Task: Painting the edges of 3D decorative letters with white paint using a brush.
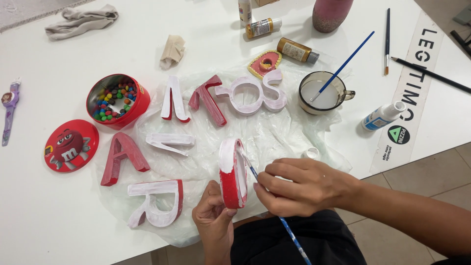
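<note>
Nearest us, left hand point(214, 221) has its fingers clamped on the lower edge of a red letter piece point(232, 172), held upright on edge just above the worktop's point(44, 216) near rim. Right hand point(299, 186) — fingers pinched together on a blue-handled paintbrush point(289, 230), bristles touching the piece's white-painted face. Beneath them we see a clear plastic sheet point(274, 132) with more red-and-white letters point(162, 198) lying on it. Further left, an open red tin of coloured candies point(117, 100), its lid point(71, 145) beside it. Further right, a glass cup point(321, 93) with a second brush standing in it — paint bottles point(297, 50) beyond, a crumpled rag point(81, 20) at the far edge.
</note>
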